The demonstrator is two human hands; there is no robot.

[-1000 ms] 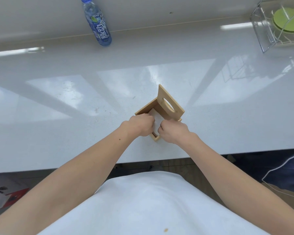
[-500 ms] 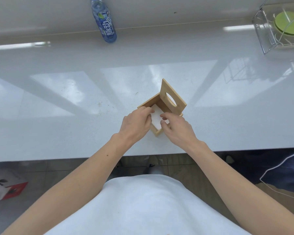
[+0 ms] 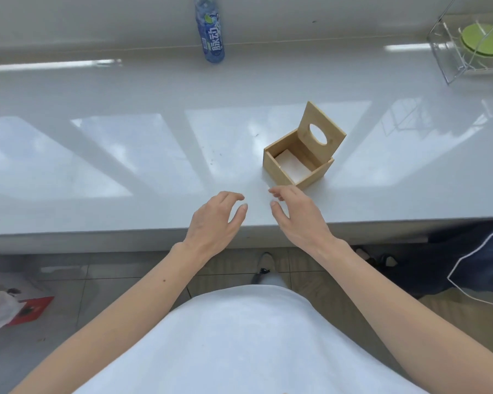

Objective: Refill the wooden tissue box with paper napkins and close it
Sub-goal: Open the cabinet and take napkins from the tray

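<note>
The wooden tissue box (image 3: 313, 177) stands on the white counter (image 3: 125, 166), turned corner-on to me. Its hinged lid (image 3: 328, 129), with an oval hole, is raised upright at the far side. White paper napkins (image 3: 292, 166) lie flat low inside the box. My left hand (image 3: 215, 220) hovers over the counter's front edge, fingers apart and empty, left of and nearer than the box. My right hand (image 3: 296, 216) is just in front of the box, fingers spread, holding nothing and not touching the wood.
A blue-labelled water bottle (image 3: 211, 35) stands at the back wall. A clear rack holding a green plate (image 3: 484, 42) sits at the back right. Below the counter edge are floor tiles, my shoe (image 3: 264, 268), a red-and-white bag (image 3: 9, 305) at left and dark fabric (image 3: 473, 260) at right.
Both hands have come out of the box and pulled back toward the counter's front edge, opening as they went. The napkins stay inside; the lid stays up.
</note>
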